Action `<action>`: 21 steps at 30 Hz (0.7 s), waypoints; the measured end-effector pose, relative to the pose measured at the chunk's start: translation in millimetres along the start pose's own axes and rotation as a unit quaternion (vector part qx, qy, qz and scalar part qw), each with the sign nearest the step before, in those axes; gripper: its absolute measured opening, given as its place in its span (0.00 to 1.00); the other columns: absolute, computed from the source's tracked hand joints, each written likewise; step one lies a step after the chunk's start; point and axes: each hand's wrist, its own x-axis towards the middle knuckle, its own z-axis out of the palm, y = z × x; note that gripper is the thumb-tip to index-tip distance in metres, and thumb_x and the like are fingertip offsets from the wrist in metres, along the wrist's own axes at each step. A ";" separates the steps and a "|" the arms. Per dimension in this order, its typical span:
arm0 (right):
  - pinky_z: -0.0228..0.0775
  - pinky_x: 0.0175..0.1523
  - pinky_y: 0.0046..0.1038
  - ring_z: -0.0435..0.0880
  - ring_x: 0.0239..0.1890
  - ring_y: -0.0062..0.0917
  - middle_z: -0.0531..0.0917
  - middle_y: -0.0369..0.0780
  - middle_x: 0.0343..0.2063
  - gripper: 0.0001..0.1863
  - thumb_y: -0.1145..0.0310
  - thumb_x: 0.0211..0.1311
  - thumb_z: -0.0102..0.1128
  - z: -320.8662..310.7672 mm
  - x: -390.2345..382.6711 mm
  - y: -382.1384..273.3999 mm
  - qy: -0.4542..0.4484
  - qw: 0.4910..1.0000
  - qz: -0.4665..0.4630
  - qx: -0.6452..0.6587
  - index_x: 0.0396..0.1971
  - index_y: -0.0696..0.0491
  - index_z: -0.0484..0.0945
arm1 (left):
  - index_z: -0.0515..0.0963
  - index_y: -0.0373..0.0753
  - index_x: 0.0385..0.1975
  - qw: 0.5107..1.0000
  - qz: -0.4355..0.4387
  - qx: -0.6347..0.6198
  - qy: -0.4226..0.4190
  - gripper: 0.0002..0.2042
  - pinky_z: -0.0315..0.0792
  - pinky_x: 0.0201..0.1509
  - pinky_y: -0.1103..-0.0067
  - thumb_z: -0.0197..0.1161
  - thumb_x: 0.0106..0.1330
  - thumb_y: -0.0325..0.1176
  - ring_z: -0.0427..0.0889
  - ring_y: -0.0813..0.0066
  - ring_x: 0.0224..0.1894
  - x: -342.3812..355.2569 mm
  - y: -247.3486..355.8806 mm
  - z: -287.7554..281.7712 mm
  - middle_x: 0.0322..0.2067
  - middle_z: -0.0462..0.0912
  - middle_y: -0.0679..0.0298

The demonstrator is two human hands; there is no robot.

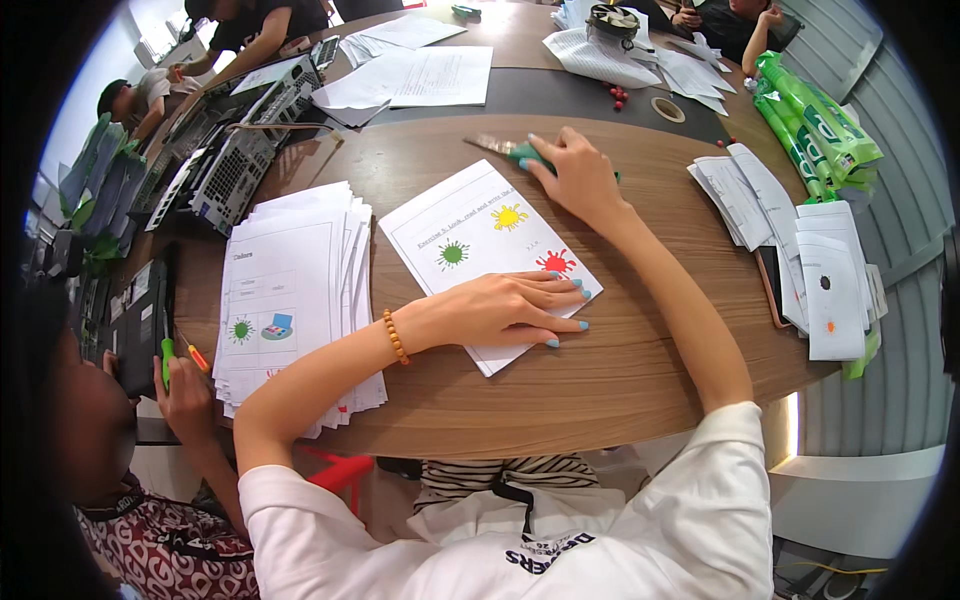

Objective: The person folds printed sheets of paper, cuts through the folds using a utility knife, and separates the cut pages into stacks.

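My left hand (510,310) lies flat, fingers stretched out, on a folded white worksheet (425,225) printed with green, yellow and red paint splats. The sheet rests slanted on the table in front of me. Beyond its far right edge, my right hand (582,178) closes over a green-handled tool (521,152) with a thin, blade-like end pointing left. Motion blurs that end, so its exact kind is unclear. To the left of the folded sheet sits a thick stack of printed worksheets (290,265), its edges uneven.
Folded paper strips (832,285) and more folded sheets (735,200) lie at the right, near green packages (815,120). An opened computer case (235,140) stands far left. Beside me, a person's hand (187,400) holds a green-handled screwdriver (167,360). A tape roll (668,110) lies farther back.
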 end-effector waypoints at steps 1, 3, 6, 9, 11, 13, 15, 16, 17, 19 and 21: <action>0.70 0.33 0.36 0.77 0.33 0.32 0.76 0.43 0.30 0.19 0.58 0.53 0.60 5.0 10.5 -0.1 0.035 0.999 0.017 -0.008 0.44 0.49 0.79 | 0.74 0.48 0.51 1.000 -0.007 0.002 -0.008 0.16 0.60 0.64 0.72 0.54 0.63 0.38 0.66 0.62 0.59 -1.2 -0.1 -1.4 0.55 0.70 0.58; 0.70 0.35 0.36 0.78 0.32 0.35 0.76 0.45 0.29 0.18 0.58 0.53 0.60 1.8 21.1 1.9 0.040 0.996 0.070 0.049 0.43 0.50 0.79 | 0.72 0.48 0.52 0.999 -0.021 -0.027 -0.016 0.18 0.58 0.65 0.71 0.56 0.62 0.41 0.65 0.61 0.60 -0.4 2.6 -4.0 0.56 0.68 0.57; 0.68 0.34 0.32 0.78 0.26 0.33 0.79 0.46 0.24 0.18 0.58 0.55 0.59 -24.8 16.6 10.3 0.060 0.970 0.135 0.195 0.42 0.52 0.80 | 0.69 0.49 0.56 0.997 -0.036 -0.055 -0.041 0.26 0.53 0.67 0.68 0.61 0.56 0.47 0.60 0.60 0.63 -1.0 12.4 -32.0 0.60 0.62 0.57; 0.60 0.24 0.19 0.69 0.21 0.12 0.76 0.32 0.21 0.17 0.61 0.59 0.57 -89.7 -12.4 10.0 0.011 0.934 0.205 0.294 0.47 0.50 0.78 | 0.65 0.52 0.59 0.991 -0.037 0.020 -0.124 0.35 0.48 0.69 0.64 0.64 0.49 0.55 0.54 0.59 0.66 -1.8 38.3 -82.7 0.63 0.57 0.57; 0.58 0.22 0.15 0.67 0.21 0.09 0.73 0.30 0.22 0.17 0.61 0.61 0.55 -122.1 -42.8 27.9 -0.017 0.918 0.236 0.319 0.48 0.50 0.77 | 0.63 0.54 0.60 0.976 -0.036 0.097 -0.189 0.39 0.46 0.69 0.63 0.63 0.46 0.60 0.52 0.59 0.66 -11.5 35.0 -91.2 0.64 0.55 0.58; 0.58 0.22 0.15 0.67 0.20 0.10 0.74 0.32 0.24 0.19 0.62 0.62 0.53 -154.6 -70.1 30.5 -0.030 0.883 0.308 0.354 0.50 0.55 0.74 | 0.60 0.58 0.61 0.948 -0.003 0.242 -0.205 0.37 0.53 0.66 0.62 0.57 0.50 0.63 0.57 0.54 0.64 -27.4 20.4 -78.2 0.62 0.58 0.56; 0.60 0.25 0.17 0.68 0.23 0.12 0.76 0.34 0.26 0.19 0.62 0.62 0.53 -180.9 -102.3 40.6 -0.012 0.807 0.381 0.451 0.48 0.58 0.74 | 0.60 0.59 0.61 0.945 -0.005 0.274 -0.177 0.36 0.59 0.62 0.61 0.54 0.51 0.64 0.62 0.52 0.60 -24.6 6.3 -52.7 0.61 0.60 0.54; 0.60 0.25 0.17 0.68 0.23 0.12 0.76 0.34 0.26 0.19 0.62 0.62 0.53 -186.2 -109.6 33.2 -0.013 0.805 0.380 0.455 0.48 0.58 0.74 | 0.59 0.60 0.61 0.940 -0.014 0.303 -0.155 0.35 0.65 0.57 0.61 0.52 0.52 0.65 0.67 0.49 0.57 -21.8 1.9 -42.4 0.59 0.62 0.51; 0.61 0.26 0.17 0.69 0.24 0.13 0.76 0.36 0.27 0.19 0.62 0.61 0.53 -194.2 -115.3 25.4 0.013 0.792 0.380 0.477 0.47 0.60 0.74 | 0.59 0.59 0.61 0.921 -0.053 0.365 -0.123 0.34 0.76 0.42 0.65 0.48 0.55 0.65 0.74 0.49 0.49 -16.9 -0.1 -28.3 0.56 0.65 0.45; 0.61 0.26 0.17 0.70 0.26 0.13 0.75 0.37 0.29 0.19 0.63 0.61 0.53 -202.1 -131.9 15.8 0.041 0.778 0.384 0.496 0.46 0.62 0.73 | 0.60 0.47 0.61 0.884 -0.174 0.420 -0.109 0.36 0.77 0.29 0.71 0.44 0.58 0.65 0.80 0.52 0.32 16.0 9.8 -6.8 0.46 0.73 0.41; 0.64 0.29 0.18 0.71 0.27 0.16 0.75 0.37 0.30 0.19 0.66 0.57 0.57 -207.5 -149.9 10.9 0.005 0.790 0.381 0.481 0.47 0.60 0.73 | 0.70 0.36 0.51 0.861 -0.239 0.443 -0.074 0.35 0.73 0.21 0.77 0.42 0.60 0.64 0.78 0.61 0.16 48.2 14.6 7.3 0.30 0.80 0.46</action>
